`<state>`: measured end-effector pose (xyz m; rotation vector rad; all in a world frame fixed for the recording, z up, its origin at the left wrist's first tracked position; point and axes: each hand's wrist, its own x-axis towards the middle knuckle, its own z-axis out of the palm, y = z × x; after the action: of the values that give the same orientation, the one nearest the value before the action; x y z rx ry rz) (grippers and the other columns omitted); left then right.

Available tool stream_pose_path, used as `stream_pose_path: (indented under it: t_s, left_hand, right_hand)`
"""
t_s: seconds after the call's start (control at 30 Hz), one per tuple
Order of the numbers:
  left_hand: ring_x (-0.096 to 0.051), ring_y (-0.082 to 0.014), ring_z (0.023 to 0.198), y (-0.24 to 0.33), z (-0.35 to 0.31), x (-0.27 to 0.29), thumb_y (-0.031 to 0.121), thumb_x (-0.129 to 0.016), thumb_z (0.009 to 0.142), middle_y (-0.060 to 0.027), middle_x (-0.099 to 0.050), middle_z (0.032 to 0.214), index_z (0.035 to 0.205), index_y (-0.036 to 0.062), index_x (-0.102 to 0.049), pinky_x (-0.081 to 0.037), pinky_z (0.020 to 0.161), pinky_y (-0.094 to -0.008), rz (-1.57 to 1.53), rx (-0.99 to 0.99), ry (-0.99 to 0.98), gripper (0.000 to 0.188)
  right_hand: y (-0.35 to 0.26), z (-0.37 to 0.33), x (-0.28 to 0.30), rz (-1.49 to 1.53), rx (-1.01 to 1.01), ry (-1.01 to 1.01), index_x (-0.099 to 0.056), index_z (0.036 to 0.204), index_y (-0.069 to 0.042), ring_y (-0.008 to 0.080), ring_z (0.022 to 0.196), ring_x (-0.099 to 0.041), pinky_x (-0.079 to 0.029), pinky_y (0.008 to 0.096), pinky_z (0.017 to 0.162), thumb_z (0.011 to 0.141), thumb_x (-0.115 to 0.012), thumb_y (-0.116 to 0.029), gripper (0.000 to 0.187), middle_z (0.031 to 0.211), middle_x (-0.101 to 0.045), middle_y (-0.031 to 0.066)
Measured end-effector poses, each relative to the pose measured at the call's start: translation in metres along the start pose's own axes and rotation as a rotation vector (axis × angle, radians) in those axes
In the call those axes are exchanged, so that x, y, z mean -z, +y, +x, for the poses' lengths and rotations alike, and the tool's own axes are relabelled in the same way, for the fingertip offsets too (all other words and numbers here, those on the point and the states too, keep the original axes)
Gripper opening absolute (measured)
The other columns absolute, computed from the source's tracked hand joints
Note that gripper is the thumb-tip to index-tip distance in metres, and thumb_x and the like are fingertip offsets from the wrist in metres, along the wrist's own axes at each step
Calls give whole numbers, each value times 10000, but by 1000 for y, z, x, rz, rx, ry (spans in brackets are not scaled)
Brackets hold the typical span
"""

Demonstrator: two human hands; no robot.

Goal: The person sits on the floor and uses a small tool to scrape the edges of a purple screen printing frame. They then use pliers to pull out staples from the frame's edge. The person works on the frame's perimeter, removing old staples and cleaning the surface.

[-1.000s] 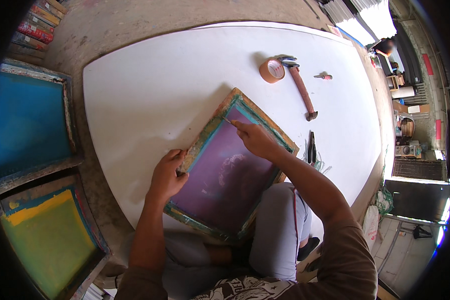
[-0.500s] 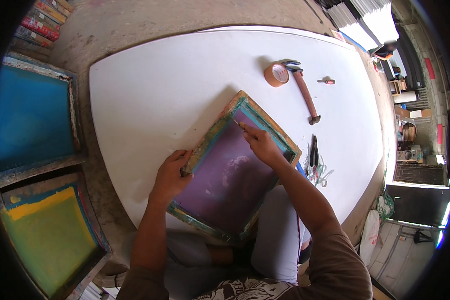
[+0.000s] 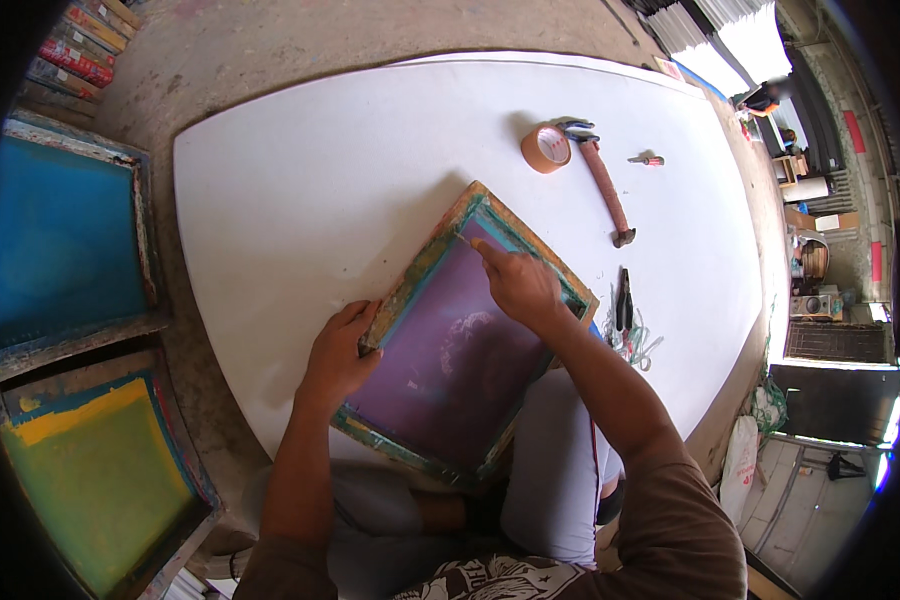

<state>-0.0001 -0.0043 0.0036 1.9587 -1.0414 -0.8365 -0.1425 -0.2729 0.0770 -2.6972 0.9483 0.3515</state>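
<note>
"One broad white board (image 3: 270, 190) is covering much of the floor. What is lying to its left?"

"Two framed screens: a blue one (image 3: 60, 235) is sitting farther off, and a green-and-yellow one (image 3: 100, 490) is lying nearer the person."

"And between the hands?"

"A purple screen (image 3: 410, 340) in a paint-stained wooden frame is slanting over the near part of the board, beside the person's raised knee (image 3: 550, 430)."

"What are the hands doing?"

"The left hand (image 3: 338, 345) is gripping the frame's left side, its thumb lying toward the mesh. The right hand (image 3: 522, 288) is reaching over the far part of the screen, its fingers curling closed."

"Any smaller things?"

"On the right, a hammer (image 3: 605, 185) is lying on the board. Nearer, a black hand tool (image 3: 624, 300) is resting beside tangled string (image 3: 644, 350). A brown tape roll (image 3: 540, 150) is standing left of the hammer, and a red-handled screwdriver (image 3: 652, 160) is lying to its right."

"And the smallest?"

"A slim tool (image 3: 465, 239) is poking from the right fingers, pointing toward the frame's far corner; the hand is hiding the rest."
</note>
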Motion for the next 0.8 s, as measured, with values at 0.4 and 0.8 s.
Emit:
stream_pose_path:
  t_s: [0.4,0.8]
  left_hand:
    - [-603,-355,1223,-5,4,-7,51,-814,740,-130,-589,1395,1399,19,-582,-524,1010,-423,40,-90,45,699]
    - [-594,-344,1249,-3,6,-7,53,-803,753,-127,-574,1428,1448,26,-558,-512,1023,-397,24,-88,31,738]
  right_hand:
    - [15,25,12,144,133,-217,-543,1479,-142,422,861,-719,-560,562,792,1068,-442,-222,431,889,-715,246]
    - [55,22,-57,487,159,29,-578,1477,-188,415,822,-714,-551,517,762,1064,-485,-238,427,992,-712,257]
